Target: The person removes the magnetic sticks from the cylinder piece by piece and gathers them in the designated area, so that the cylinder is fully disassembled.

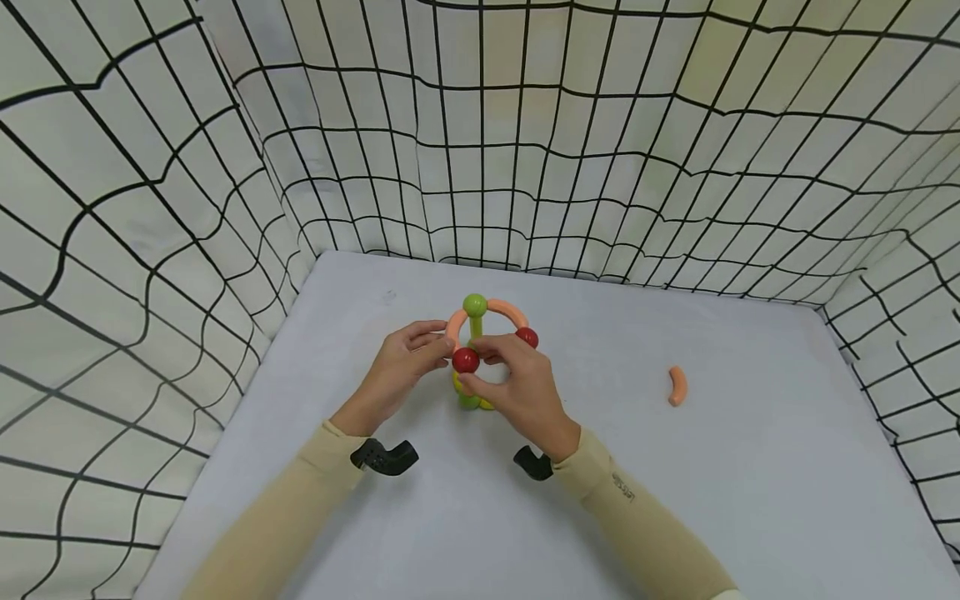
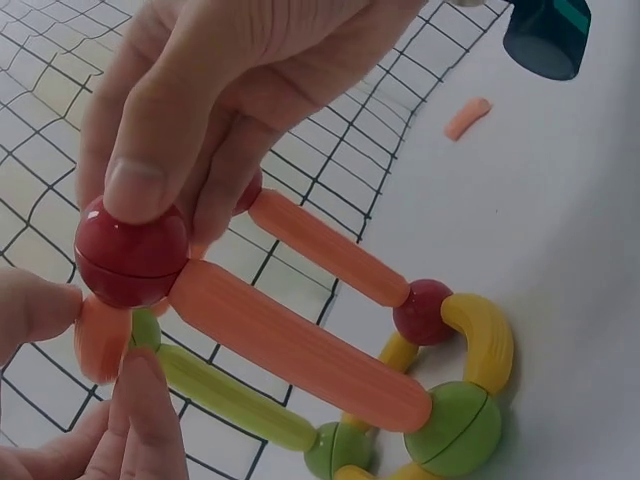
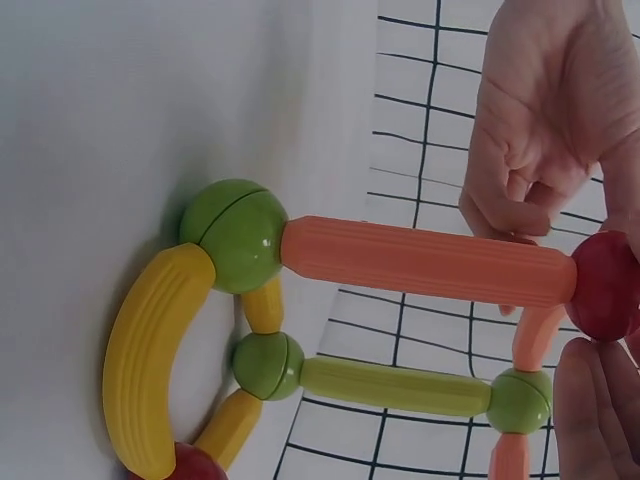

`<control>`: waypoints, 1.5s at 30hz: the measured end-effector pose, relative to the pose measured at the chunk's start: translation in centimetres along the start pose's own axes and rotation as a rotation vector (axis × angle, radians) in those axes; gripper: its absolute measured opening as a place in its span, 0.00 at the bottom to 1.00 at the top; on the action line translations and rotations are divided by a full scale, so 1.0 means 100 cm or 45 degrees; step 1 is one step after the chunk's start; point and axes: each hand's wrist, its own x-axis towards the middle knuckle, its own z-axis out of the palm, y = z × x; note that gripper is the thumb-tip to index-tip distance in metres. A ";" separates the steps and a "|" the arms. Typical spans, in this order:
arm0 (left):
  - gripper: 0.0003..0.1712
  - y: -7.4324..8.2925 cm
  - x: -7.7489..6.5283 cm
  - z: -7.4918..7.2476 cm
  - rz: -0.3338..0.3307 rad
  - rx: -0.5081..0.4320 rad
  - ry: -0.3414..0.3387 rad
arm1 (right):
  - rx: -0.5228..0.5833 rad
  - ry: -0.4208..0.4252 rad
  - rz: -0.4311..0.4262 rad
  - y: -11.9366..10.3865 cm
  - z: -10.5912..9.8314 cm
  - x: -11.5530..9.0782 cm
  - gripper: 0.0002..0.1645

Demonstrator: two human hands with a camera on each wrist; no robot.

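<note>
A toy frame of rods and balls stands on the table between my two hands. My right hand (image 1: 528,392) pinches a glossy red ball (image 2: 132,255) at its top front corner, with the thumb against it. This ball sits at the upper end of a straight orange rod (image 3: 425,262). My left hand (image 1: 401,367) pinches a curved orange piece (image 2: 102,340) right beside the red ball. At the back of the top ring, a green ball (image 1: 475,305) caps a yellow-green rod (image 3: 395,387). Another curved orange piece (image 1: 510,312) runs from it to a second red ball (image 1: 527,337).
The frame's base has curved yellow pieces (image 3: 150,365) joined by green balls (image 3: 240,235) and a red ball (image 2: 423,312). One loose curved orange piece (image 1: 678,386) lies on the white table (image 1: 750,483) to the right. Black netting (image 1: 480,146) surrounds the table's back and sides.
</note>
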 end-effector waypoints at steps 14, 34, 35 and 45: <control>0.29 0.001 0.006 0.001 -0.047 -0.160 -0.032 | -0.048 -0.009 -0.012 0.000 0.004 0.002 0.21; 0.30 0.001 0.011 0.000 -0.021 -0.070 -0.019 | -0.094 0.003 -0.021 0.002 0.004 0.002 0.20; 0.30 0.000 0.012 0.000 -0.016 -0.065 -0.014 | -0.089 0.005 -0.026 0.002 0.004 0.002 0.20; 0.28 -0.006 0.016 0.001 0.009 0.123 0.028 | -0.071 -0.002 -0.014 0.004 0.002 0.001 0.19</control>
